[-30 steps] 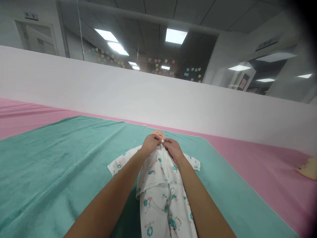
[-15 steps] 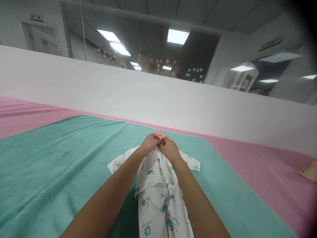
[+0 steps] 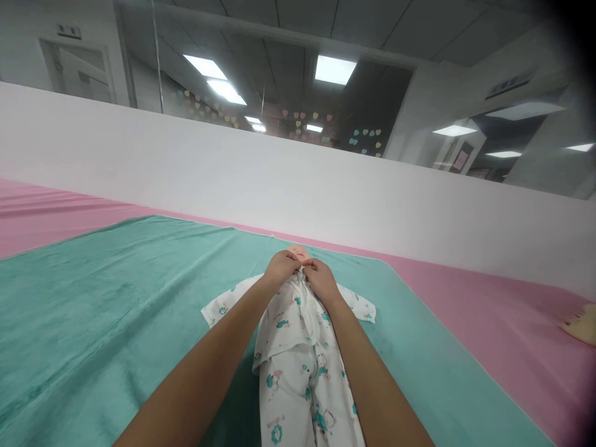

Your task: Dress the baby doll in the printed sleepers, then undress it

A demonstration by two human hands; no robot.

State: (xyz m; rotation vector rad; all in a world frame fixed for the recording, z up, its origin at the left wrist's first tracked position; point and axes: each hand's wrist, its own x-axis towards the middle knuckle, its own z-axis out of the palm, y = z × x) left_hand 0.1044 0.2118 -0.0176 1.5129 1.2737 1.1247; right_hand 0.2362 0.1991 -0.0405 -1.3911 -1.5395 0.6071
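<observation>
A baby doll [image 3: 298,253] lies on its back on a teal towel [image 3: 116,310], dressed in a white printed romper [image 3: 298,347] with small animal figures. My left hand [image 3: 281,268] and my right hand [image 3: 318,279] meet at the doll's neck, just below its head. Both hands pinch the top of the romper's front opening, fingertips pressed together on the cloth. My forearms run along either side of the doll's body and hide part of the sleeves.
The teal towel lies over a pink sheet [image 3: 488,323]. A low white wall [image 3: 298,180] runs behind, with glass above it. A pale object [image 3: 581,324] shows at the far right edge of the sheet.
My hands stay at the doll's collar. Their fingers have shifted slightly, closing together and then easing a little apart. The view has edged a bit lower.
</observation>
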